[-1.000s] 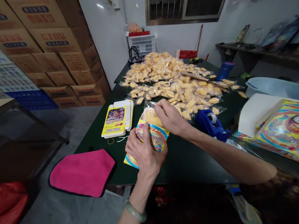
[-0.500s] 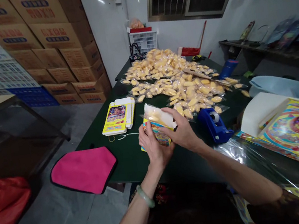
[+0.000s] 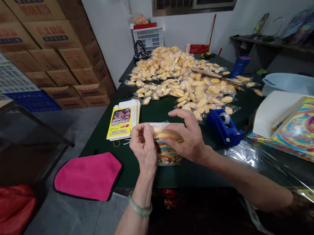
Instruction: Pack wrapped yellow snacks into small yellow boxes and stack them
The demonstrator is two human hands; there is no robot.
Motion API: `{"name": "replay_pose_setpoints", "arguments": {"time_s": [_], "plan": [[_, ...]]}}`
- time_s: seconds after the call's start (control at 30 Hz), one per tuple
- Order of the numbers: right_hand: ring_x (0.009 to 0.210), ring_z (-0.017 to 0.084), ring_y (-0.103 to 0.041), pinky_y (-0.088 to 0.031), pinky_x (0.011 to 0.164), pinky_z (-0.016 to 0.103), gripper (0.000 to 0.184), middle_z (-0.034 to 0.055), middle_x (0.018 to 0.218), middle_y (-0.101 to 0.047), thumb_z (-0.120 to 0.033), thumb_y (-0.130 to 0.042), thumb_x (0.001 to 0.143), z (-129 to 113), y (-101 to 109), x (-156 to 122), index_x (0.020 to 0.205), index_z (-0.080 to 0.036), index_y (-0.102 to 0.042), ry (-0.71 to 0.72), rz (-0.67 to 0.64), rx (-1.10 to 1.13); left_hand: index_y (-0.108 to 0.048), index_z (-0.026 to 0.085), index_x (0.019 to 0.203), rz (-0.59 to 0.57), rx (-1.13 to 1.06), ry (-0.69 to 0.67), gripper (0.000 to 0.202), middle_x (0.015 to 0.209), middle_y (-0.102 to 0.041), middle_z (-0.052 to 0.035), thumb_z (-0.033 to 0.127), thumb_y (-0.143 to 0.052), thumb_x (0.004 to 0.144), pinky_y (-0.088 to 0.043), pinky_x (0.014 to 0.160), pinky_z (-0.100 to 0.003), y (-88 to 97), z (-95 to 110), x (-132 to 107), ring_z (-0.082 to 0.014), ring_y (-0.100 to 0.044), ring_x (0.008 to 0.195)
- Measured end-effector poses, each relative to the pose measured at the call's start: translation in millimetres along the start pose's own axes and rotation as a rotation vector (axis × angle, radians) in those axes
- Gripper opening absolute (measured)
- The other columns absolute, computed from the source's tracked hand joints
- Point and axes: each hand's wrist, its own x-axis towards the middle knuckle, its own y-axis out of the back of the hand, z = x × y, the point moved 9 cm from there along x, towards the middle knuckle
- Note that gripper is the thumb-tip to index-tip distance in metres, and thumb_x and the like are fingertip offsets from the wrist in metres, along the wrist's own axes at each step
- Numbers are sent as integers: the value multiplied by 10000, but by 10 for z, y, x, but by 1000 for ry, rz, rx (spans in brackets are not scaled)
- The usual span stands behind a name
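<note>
Both of our hands pinch a clear packet point(image 3: 161, 132) of yellow pieces, left hand point(image 3: 143, 145) at one end, right hand point(image 3: 188, 138) at the other. It hangs just above a colourful box point(image 3: 167, 157) on the green table point(image 3: 155, 109), near the blue tape dispenser point(image 3: 224, 126).

A heap of clear packets point(image 3: 180, 74) of yellow pieces covers the far half of the dark green table point(image 3: 156, 111), with a blue tape dispenser point(image 3: 223, 126) just at its near edge and flat yellow cartons point(image 3: 122, 120) to the left. A pink cloth point(image 3: 88, 177) overhangs the near left corner; a big bright printed box point(image 3: 305, 130) lies open on the right. Brown cardboard boxes point(image 3: 54, 50) are stacked along the left wall.
</note>
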Motion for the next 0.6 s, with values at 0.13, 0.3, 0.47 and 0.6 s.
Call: {"name": "replay_pose_setpoints", "arguments": {"time_s": [0.13,0.3,0.47,0.6], "plan": [[1011,249,-511,-435,869,466,103,74,1034,-576,-198,-573,825,44,4,45,730,-224,-603,-79,-90,15,-567,168,775,-14,-32,63,131,663,-543,27,293,-591,743,-405,548,-203,-18,-45,-13,-94,-494,583],[954,246,-528,-443,836,457,168,52,922,-624,-138,-575,761,65,11,117,619,-216,-530,-84,-266,8,-550,173,786,-64,-100,135,144,651,-533,37,189,-570,644,-383,523,-200,-90,-142,-60,-86,-470,547],[754,165,-590,-490,653,313,183,56,839,-627,-150,-536,768,267,73,52,612,-205,-457,-315,-211,166,-533,170,827,-6,-137,43,145,675,-537,22,253,-600,728,-386,529,-209,-73,-114,-117,-96,-500,577],[699,149,-584,-481,562,269,220,43,782,-602,-153,-524,783,325,140,15,606,-214,-409,-353,-128,186,-511,169,951,45,-80,-123,222,730,-567,3,303,-589,792,-407,553,-221,-58,48,-153,-104,-540,613]]}}
